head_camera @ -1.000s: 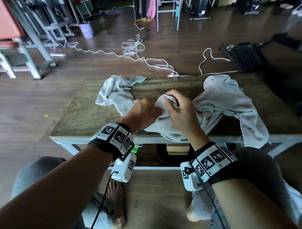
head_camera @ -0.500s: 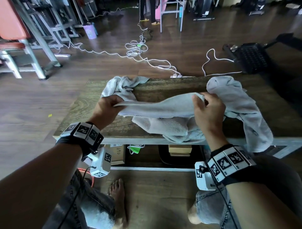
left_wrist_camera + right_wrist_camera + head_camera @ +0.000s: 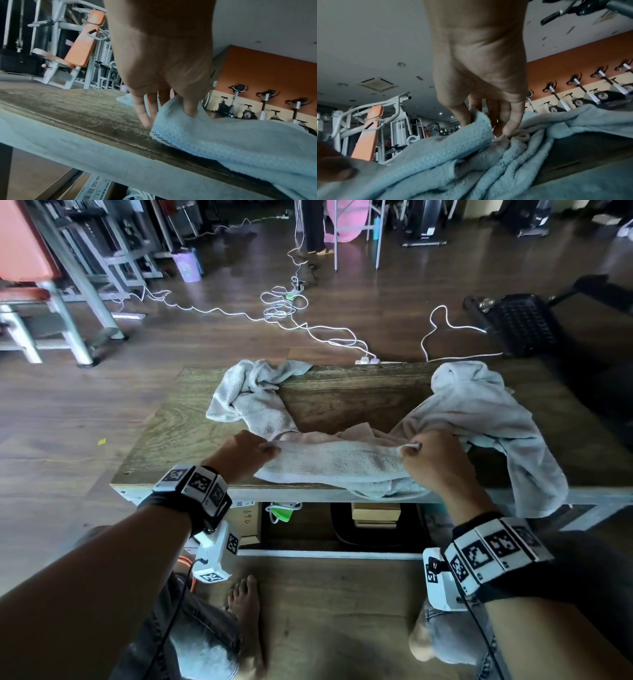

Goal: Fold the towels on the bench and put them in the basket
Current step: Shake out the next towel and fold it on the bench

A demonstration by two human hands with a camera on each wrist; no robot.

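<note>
A pale grey towel (image 3: 335, 463) lies stretched along the front edge of the wooden bench (image 3: 178, 436). My left hand (image 3: 246, 455) pinches its left corner, thumb on top of the cloth (image 3: 188, 121) and fingers beside it on the wood. My right hand (image 3: 428, 460) pinches the right corner, with a fold of towel (image 3: 477, 129) caught between thumb and fingers. A second crumpled towel (image 3: 250, 395) lies at the back left. A third towel (image 3: 493, 419) is heaped at the right and hangs over the front edge. No basket is in view.
Boxes and a black object (image 3: 373, 529) sit under the bench. White cables (image 3: 284, 309) trail over the floor behind it. A black perforated object (image 3: 520, 323) stands at the back right, gym machines (image 3: 61, 268) at the back left. My bare foot (image 3: 245, 614) is below the bench.
My hands moved apart from the bench middle, drawing the towel out into a long strip, then lowered it onto the bench near the front edge.
</note>
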